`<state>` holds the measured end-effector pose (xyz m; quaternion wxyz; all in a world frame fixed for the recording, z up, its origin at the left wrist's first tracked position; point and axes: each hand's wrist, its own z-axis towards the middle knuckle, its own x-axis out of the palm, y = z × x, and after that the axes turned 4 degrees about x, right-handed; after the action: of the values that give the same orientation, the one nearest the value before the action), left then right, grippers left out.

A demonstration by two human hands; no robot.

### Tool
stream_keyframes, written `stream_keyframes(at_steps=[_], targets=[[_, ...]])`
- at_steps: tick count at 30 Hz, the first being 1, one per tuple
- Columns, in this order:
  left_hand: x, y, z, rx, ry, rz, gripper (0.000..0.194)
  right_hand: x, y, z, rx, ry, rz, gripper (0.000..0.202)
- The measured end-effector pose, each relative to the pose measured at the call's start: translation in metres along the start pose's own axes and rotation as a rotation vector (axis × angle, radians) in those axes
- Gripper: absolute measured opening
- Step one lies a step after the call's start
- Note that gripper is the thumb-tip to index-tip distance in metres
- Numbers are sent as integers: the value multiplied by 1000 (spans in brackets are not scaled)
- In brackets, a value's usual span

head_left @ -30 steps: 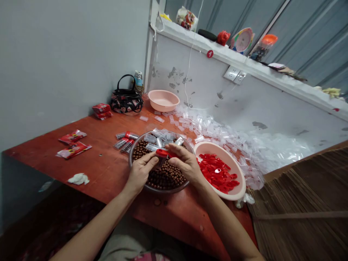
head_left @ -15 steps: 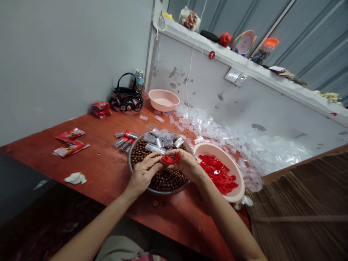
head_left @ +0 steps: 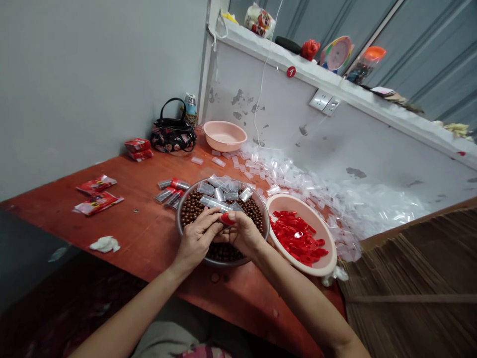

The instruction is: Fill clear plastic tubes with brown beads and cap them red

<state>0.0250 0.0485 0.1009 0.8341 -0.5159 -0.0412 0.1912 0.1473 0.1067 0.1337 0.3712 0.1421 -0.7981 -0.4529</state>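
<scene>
Both of my hands meet over the near part of a metal bowl (head_left: 178, 219) of brown balls (head_left: 192, 209). My right hand (head_left: 244, 233) is closed on a red plastic cap (head_left: 225, 219), its thumb pressed over it. My left hand (head_left: 199, 233) is closed in a pinch against the cap's left side; what its fingers hold is hidden. Clear plastic tubes (head_left: 219, 194) lie on the balls just beyond my fingers. Right of the bowl, a pink basin (head_left: 328, 268) holds many red caps (head_left: 298, 236).
Several filled tubes with red caps (head_left: 169, 195) lie left of the bowl. Loose clear tubes (head_left: 298, 179) spread along the wall. Red packets (head_left: 99, 203), a white tissue (head_left: 105, 244), a handbag (head_left: 173, 135) and another pink basin (head_left: 225, 136) sit on the red table (head_left: 149, 233). Stacked cardboard (head_left: 410, 278) stands right.
My right hand has moved left and closed in on my left hand. The red cap, its looped end showing before, is now mostly covered by my right thumb and fingers.
</scene>
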Motion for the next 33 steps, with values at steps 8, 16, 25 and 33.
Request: stream_keyframes(at_steps=[8,16,25,33], targets=[[-32,14,21,-140,-277,-16,38,-33,41,-4,-236,-134,-290,42],[-78,46,63,6,-373,384,41,-65,33,8,-380,-448,-1454,34],[-31,35,67,370,415,712,40,-39,29,27,-437,-331,-1878,45],[-25,37,82,505,525,805,27,-59,30,8,-437,-420,-1808,41]])
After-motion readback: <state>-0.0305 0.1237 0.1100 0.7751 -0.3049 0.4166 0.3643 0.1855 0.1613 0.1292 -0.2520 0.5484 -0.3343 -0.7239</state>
